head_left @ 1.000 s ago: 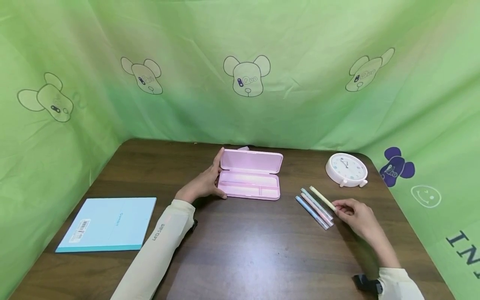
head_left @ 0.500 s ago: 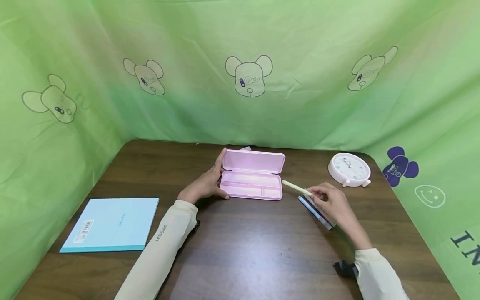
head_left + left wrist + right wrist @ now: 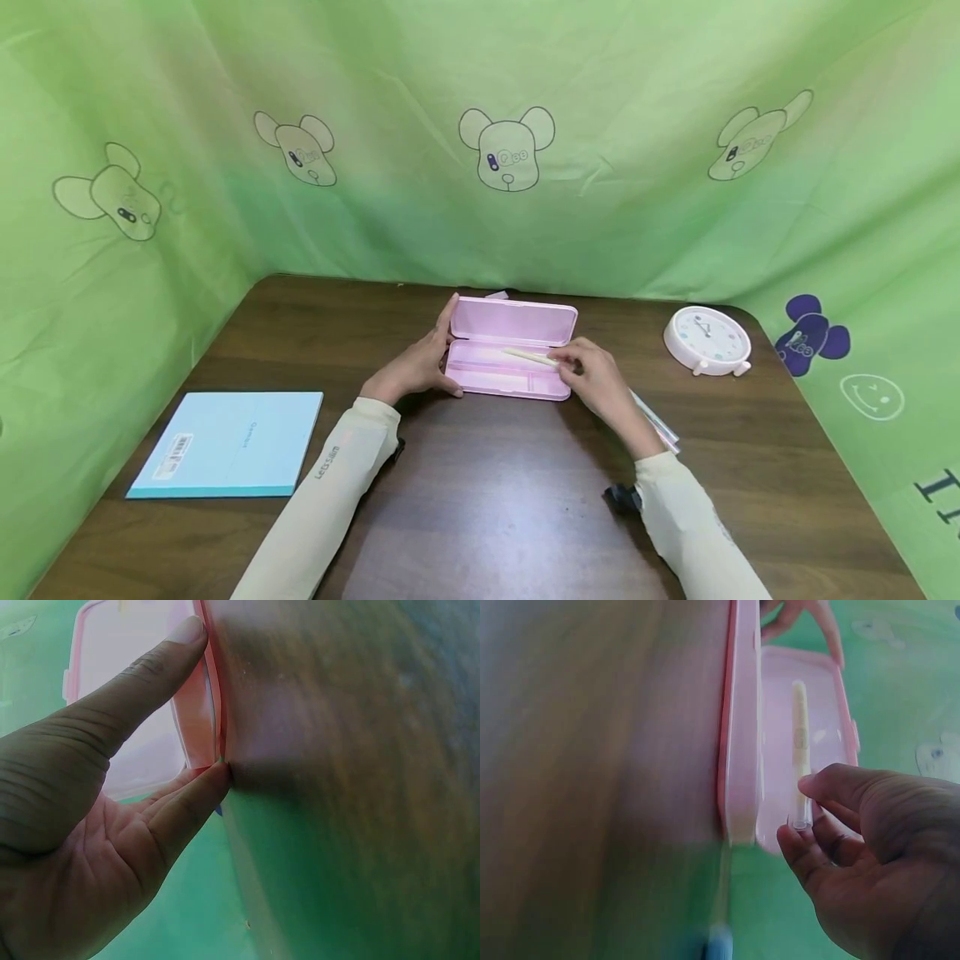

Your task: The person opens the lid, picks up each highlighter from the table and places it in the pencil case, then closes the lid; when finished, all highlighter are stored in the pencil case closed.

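An open pink pencil case (image 3: 513, 320) stands near the table's back, its lid raised. My left hand (image 3: 414, 367) holds the case by its left end, the thumb at the front corner and a fingertip up at the lid. Between the thumb and fingers of my right hand (image 3: 596, 382) is a pale yellow pen (image 3: 800, 735), pinched near its clear end. That pen slants over the case's tray, its free end pointing left. In the right wrist view, the lid lies behind it. Other slim pens (image 3: 658, 425) lie on the table, partly hidden by my right forearm.
A white round clock (image 3: 707, 338) lies at the back right. At the left is a light blue notebook (image 3: 232, 442) with a barcode label. Green printed cloth (image 3: 397, 225) hangs around the back and sides of the wooden table (image 3: 480, 508).
My right hand has lifted the yellow pen from beside the other pens and carried it left to above the pencil case. The left hand stays on the case.
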